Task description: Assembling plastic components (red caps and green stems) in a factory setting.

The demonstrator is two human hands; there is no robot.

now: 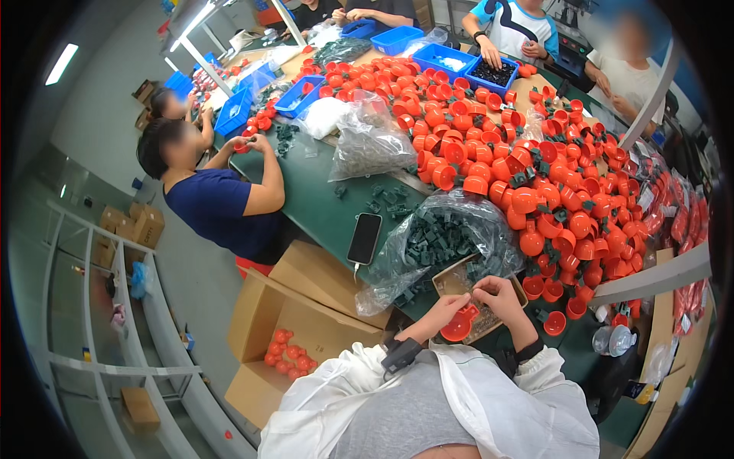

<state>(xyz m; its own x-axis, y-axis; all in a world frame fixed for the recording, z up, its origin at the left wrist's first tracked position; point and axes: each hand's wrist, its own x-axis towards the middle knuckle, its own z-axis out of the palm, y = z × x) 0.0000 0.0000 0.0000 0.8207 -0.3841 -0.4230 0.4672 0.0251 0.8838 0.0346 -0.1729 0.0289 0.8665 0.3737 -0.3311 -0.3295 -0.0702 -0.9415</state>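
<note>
My left hand (pixel 446 308) holds an orange plastic cup (pixel 459 327) by its rim, just above a small cardboard tray (pixel 447 281) of small parts. My right hand (pixel 495 294) pinches at the top of the same cup, fingers closed on a small piece that I cannot make out. A clear bag of dark green plastic clips (pixel 443 237) lies right behind the hands. A big heap of orange cups (pixel 535 176) covers the green table (pixel 321 199) to the right.
A black phone (pixel 365 238) lies on the table left of the bag. An open cardboard box (pixel 287 348) with several orange cups stands on the floor at my left. A person in a dark blue shirt (pixel 218 206) works at the left; others sit at the far end by blue bins (pixel 440 55).
</note>
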